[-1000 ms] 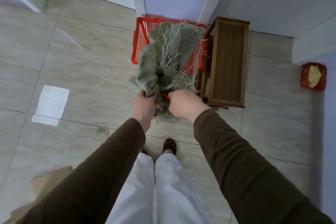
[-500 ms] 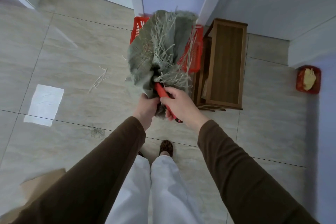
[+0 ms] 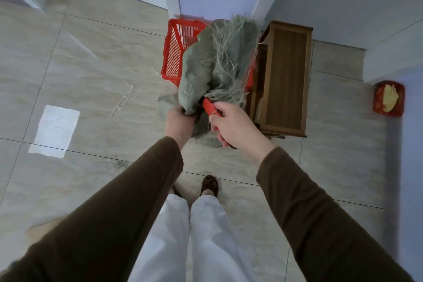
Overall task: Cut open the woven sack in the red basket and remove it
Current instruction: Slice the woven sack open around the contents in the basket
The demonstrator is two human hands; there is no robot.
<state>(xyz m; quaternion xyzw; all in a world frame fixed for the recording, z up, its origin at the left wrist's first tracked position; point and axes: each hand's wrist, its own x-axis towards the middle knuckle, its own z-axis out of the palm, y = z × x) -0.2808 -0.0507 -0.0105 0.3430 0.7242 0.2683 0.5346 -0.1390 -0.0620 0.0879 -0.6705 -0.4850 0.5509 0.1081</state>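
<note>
A grey-green woven sack [image 3: 206, 68] with frayed pale strands hangs over the red basket [image 3: 177, 52] on the floor. My left hand [image 3: 180, 122] grips the sack's bunched lower end. My right hand [image 3: 233, 125] holds a red-handled cutter [image 3: 209, 105] whose front end points into the sack's folds; its blade is hidden by the fabric. Part of the sack trails on the tiles below my hands.
A brown wooden stool [image 3: 286, 75] stands right beside the basket. Loose pale strands [image 3: 124, 98] lie on the tiles to the left. A small red tray [image 3: 377, 101] with a yellow cloth sits against the right wall. Walls and a door frame close in behind the basket.
The sack was lifted higher above the basket and has come down a little again. My right hand shifted its hold and the red cutter handle came into view at the sack's folds.
</note>
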